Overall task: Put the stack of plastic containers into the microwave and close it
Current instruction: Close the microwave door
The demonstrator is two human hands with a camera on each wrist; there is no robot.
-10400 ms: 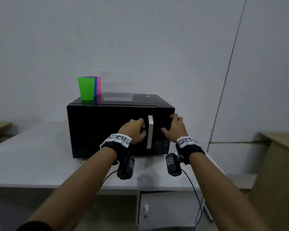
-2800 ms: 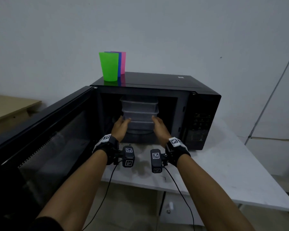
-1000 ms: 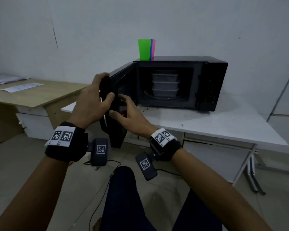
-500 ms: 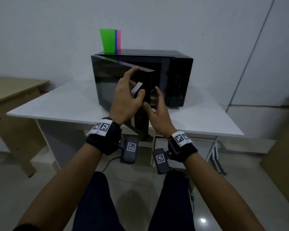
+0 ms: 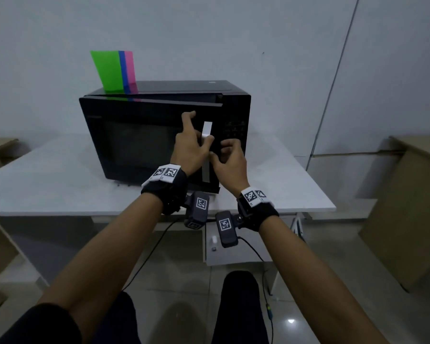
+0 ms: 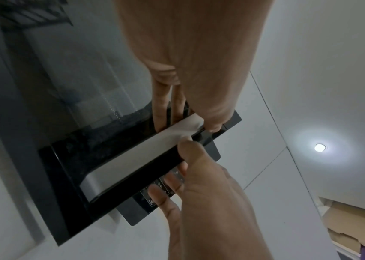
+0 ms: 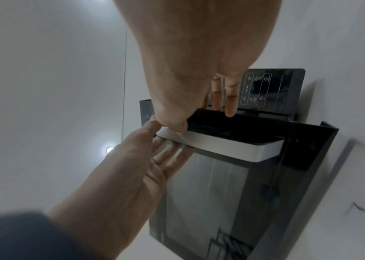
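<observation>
Both hands at microwave door (image 5: 144,142), nearly shut, right edge still ajar. L hand (image 5: 188,147) fingers straight, flat on door by white handle (image 5: 207,130). R hand (image 5: 231,157) pinches door edge. Containers hidden inside. Colored cups (image 5: 113,69) far-left on microwave (image 5: 184,86) top.

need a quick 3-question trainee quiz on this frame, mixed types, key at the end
1. True or false: the door of the microwave is fully shut.
2. Where do the coloured cups stand? A) on the table B) on top of the microwave C) inside it
3. Which hand hooks its fingers round the door's free edge?
Key: 1 false, a gap shows along its top. 2 B. 3 the right hand.
</observation>
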